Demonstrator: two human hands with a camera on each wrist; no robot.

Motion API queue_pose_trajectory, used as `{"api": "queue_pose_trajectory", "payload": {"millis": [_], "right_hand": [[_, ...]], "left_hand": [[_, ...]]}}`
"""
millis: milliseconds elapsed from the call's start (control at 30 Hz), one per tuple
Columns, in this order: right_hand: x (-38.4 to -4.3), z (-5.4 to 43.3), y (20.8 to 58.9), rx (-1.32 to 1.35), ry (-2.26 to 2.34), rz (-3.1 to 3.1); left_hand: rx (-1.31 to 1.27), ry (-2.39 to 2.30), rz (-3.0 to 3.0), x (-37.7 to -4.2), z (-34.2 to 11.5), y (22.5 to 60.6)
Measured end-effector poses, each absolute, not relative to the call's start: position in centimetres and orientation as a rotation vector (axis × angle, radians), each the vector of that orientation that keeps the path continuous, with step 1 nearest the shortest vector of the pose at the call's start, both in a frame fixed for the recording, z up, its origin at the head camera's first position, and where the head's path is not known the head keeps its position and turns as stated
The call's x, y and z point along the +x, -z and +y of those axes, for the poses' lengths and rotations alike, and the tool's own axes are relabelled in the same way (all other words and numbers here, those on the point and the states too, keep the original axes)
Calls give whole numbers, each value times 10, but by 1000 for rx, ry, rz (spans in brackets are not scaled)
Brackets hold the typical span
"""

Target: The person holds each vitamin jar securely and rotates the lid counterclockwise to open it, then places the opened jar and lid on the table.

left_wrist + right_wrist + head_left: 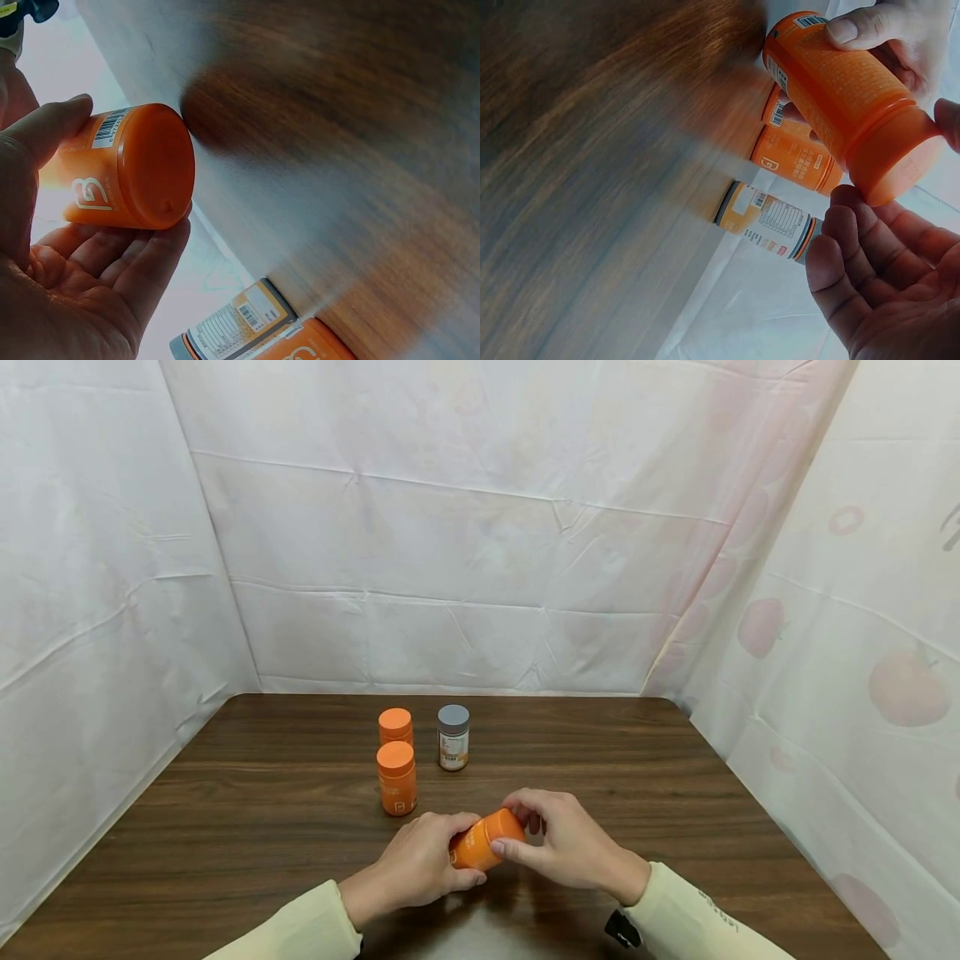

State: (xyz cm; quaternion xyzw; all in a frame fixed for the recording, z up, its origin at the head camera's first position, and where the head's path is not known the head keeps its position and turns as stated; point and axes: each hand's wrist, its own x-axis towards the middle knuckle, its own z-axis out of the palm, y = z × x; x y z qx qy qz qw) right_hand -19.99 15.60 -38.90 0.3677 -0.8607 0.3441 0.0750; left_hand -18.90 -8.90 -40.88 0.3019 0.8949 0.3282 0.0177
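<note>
An orange supplement bottle with a screw cap is held tilted above the table between both hands. My left hand grips its body, thumb on one side and fingers on the other. The bottle's rounded base faces the left wrist camera. At the other end, my right hand pinches the orange cap between thumb and fingertips. The cap sits on the bottle. Its palm is turned up toward the cap in the right wrist view.
Two more orange bottles stand behind the left hand, the nearer one partly hiding the farther one. Right of them is a grey-capped bottle with a pale label. The dark wooden table meets white sheets at its back and sides.
</note>
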Motion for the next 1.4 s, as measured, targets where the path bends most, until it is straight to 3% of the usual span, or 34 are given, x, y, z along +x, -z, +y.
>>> {"api": "queue_pose_trajectory", "payload": {"millis": [1400], "right_hand": [[-201,160,389,1435,-997,-2321]], "left_hand": [[970,-1008,2785,-191,-91,411]]}}
